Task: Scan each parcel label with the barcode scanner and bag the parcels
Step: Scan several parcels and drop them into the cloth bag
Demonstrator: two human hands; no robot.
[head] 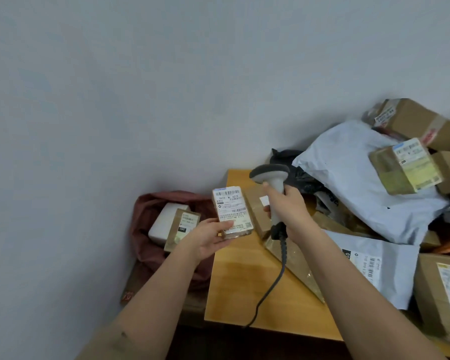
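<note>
Where the wall meets the floor at the left, a dark red bag sits open beside the counter, with a white box and a small brown labelled parcel inside it. Just to the right, the left hand holds up a small parcel above the counter's left edge, label facing the camera; the thumb presses the label's lower part and the fingers curl behind it. Next to it, the right hand grips the handle of the grey barcode scanner, fingers wrapped round it, the head tilted toward the held parcel. Its coiled cable trails down over the counter's front edge. Further right, pale poly mailers and brown cardboard boxes lie heaped on the counter.
</note>
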